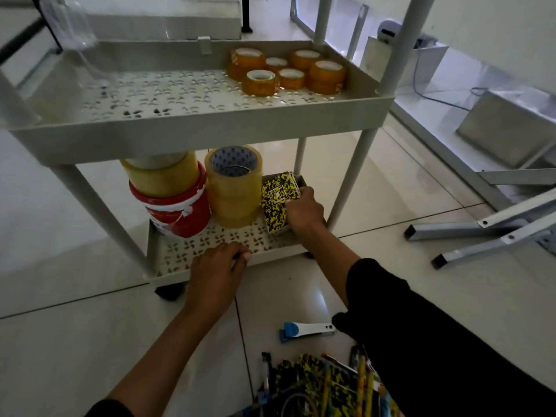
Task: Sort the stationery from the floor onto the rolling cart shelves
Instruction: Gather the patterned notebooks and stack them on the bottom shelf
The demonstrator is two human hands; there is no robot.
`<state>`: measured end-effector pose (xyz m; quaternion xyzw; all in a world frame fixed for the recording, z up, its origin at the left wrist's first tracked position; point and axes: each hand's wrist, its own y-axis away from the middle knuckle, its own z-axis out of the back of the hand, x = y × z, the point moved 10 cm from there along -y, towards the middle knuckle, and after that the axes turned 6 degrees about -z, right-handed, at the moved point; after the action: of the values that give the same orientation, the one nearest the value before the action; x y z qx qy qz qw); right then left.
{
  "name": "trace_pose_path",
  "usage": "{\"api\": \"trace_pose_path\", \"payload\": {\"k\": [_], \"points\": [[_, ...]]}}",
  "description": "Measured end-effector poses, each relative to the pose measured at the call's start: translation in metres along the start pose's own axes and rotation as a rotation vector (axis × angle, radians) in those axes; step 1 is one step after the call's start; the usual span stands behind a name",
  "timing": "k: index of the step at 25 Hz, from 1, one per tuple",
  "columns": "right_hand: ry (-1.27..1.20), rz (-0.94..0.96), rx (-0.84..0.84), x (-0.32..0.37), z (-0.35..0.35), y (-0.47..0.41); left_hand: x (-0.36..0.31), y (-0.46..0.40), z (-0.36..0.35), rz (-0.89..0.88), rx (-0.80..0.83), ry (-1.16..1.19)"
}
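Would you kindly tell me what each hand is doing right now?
Left hand: fingers curled over the white perforated bottom cart shelf's front edge.
Right hand: holding the yellow-and-black speckled notebook.

Bottom shelf (pixel 210 251) holds tape rolls (pixel 233 191) and notebook (pixel 278 203).
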<state>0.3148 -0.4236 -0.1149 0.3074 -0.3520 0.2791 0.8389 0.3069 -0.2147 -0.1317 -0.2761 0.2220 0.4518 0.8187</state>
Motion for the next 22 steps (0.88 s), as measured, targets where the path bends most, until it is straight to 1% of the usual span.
{"api": "trace_pose_path", "payload": {"k": [1, 3, 6, 8, 10, 12, 14, 16, 22], "points": [[-0.014, -0.019, 0.009, -0.003, 0.000, -0.002, 0.001, 0.001, 0.000, 0.003, -0.003, 0.007], [0.101, 0.004, -0.010, -0.002, -0.002, -0.002, 0.001, 0.002, -0.001, 0.007, -0.001, 0.012], [0.392, 0.140, -0.129, 0.012, -0.003, 0.000, 0.000, 0.002, -0.002, 0.012, 0.000, -0.006], [0.484, 0.234, -0.173, 0.018, -0.007, 0.001, 0.000, 0.002, -0.001, 0.003, -0.005, -0.014], [0.564, 0.314, -0.189, 0.021, -0.013, 0.005, 0.000, 0.001, -0.001, -0.003, -0.001, -0.015], [0.645, 0.403, -0.165, 0.023, -0.024, 0.011, 0.001, 0.001, -0.002, 0.006, 0.006, -0.009], [0.698, 0.470, -0.111, 0.025, -0.036, 0.016, 0.001, 0.001, -0.003, 0.000, 0.002, -0.004], [0.751, 0.500, -0.099, 0.025, -0.042, 0.018, 0.001, 0.001, -0.003, -0.019, -0.008, -0.005], [0.826, 0.535, -0.200, 0.029, -0.034, 0.012, 0.001, 0.002, -0.002, -0.038, -0.036, 0.015]]}}
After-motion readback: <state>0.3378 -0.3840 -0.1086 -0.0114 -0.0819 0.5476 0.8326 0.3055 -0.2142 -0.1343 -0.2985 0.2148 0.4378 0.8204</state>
